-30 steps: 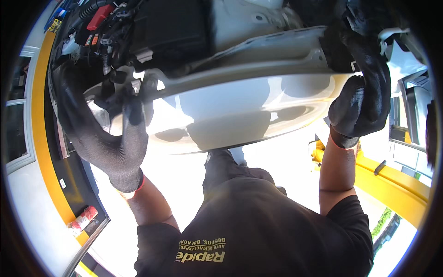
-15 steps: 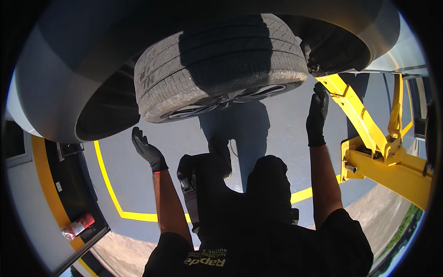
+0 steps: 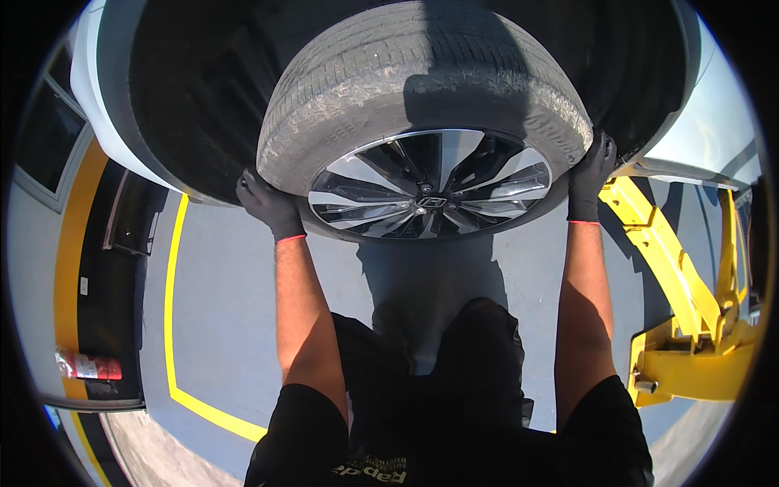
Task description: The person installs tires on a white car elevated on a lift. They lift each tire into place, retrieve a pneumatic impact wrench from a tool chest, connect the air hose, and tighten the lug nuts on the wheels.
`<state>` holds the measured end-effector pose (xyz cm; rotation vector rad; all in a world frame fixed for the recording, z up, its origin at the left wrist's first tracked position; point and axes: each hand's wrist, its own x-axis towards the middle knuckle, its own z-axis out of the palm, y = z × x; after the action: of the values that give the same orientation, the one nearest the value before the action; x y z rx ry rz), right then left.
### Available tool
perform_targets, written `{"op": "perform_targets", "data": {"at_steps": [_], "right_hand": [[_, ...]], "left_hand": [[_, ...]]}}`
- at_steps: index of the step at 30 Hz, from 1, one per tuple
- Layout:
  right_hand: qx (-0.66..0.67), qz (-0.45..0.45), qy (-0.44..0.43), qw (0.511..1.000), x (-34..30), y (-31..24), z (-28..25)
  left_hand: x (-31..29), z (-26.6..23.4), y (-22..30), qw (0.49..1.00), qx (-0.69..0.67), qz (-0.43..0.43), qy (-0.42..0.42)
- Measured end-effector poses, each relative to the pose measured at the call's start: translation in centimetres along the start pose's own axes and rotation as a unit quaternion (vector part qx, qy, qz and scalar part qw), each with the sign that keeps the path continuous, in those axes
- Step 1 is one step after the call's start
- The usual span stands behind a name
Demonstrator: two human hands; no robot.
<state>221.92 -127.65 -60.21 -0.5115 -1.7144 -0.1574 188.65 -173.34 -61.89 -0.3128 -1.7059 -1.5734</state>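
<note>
A car wheel (image 3: 430, 201) sits in the wheel arch of a raised light-coloured car, its two-tone black and silver alloy rim turned toward me. My left hand (image 3: 273, 208), in a black glove, is closed against the left side of the dusty tyre (image 3: 349, 109), its fingers partly behind the edge. On the opposite side my right hand (image 3: 591, 178), gloved alike, grips the tyre's right edge, fingers pointing up along it. Both arms are stretched forward. Shadow falls across the upper tread.
Beyond my right arm stands a yellow lift arm (image 3: 661, 256) under the car. Yellow lines (image 3: 172, 325) mark the grey floor (image 3: 223, 325). A red and clear package (image 3: 89, 365) lies at the left by the wall. The dark wheel arch liner (image 3: 195, 97) surrounds the tyre.
Both hands have moved from beside and below the wheel onto the tyre's sides. The view has shifted, and more of the wheel's outer face now shows.
</note>
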Motion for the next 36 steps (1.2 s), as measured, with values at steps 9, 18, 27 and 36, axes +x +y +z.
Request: {"op": "perform_targets", "data": {"at_steps": [9,18,27,36], "right_hand": [[-0.028,-0.052,0.014,0.998,-0.3,0.8,0.1],[-0.042,-0.060,0.030,0.997,-1.1,1.1,0.1],[-0.033,-0.037,-0.022,0.999,-0.4,1.8,0.0],[-0.002,-0.035,-0.007,0.999,-0.4,0.7,-0.4]], "left_hand": [[0.6,-0.9,0.3,0.979,0.139,0.144,-0.022],[0.8,-0.1,0.8,0.999,-0.022,0.001,-0.024],[0.5,-1.3,-1.1,0.928,0.232,0.288,-0.042],[1.1,-0.5,0.7,0.989,-0.121,-0.080,-0.028]]}}
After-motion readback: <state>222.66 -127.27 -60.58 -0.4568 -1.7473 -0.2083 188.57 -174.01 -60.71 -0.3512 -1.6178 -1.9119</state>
